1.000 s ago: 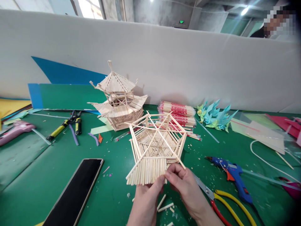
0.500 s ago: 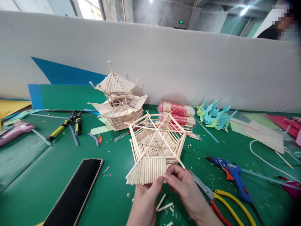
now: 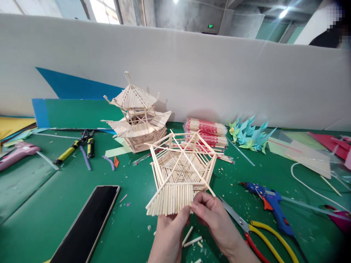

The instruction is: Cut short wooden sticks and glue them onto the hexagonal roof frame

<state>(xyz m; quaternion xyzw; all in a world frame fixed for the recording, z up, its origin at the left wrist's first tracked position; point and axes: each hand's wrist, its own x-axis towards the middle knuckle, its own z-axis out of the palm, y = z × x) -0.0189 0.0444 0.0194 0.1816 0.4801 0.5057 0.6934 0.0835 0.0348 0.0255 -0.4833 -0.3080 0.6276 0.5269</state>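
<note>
A many-sided frame of thin wooden sticks (image 3: 183, 160) stands on the green table, with crossed sticks over its top. Along its near side slopes a panel of sticks (image 3: 171, 199) laid side by side. My left hand (image 3: 172, 230) grips the lower edge of this panel, thumb on top and fingers hidden beneath. Close against it, my right hand (image 3: 212, 217) is closed in a pinch at the panel's right end, on the last stick there. Behind the frame to the left stands a pagoda model (image 3: 138, 120) of the same sticks.
Scissors (image 3: 242, 223) and a blue glue gun (image 3: 271, 201) lie to the right. On the left are a phone (image 3: 89, 223), pliers (image 3: 70, 149) and a pink glue gun (image 3: 20, 155). Packed stick bundles (image 3: 205, 131) and blue folded paper (image 3: 252, 133) sit by the white partition (image 3: 175, 73).
Both hands keep their hold at the panel's lower right corner. The view has shifted very slightly; the things on the table stay where they were.
</note>
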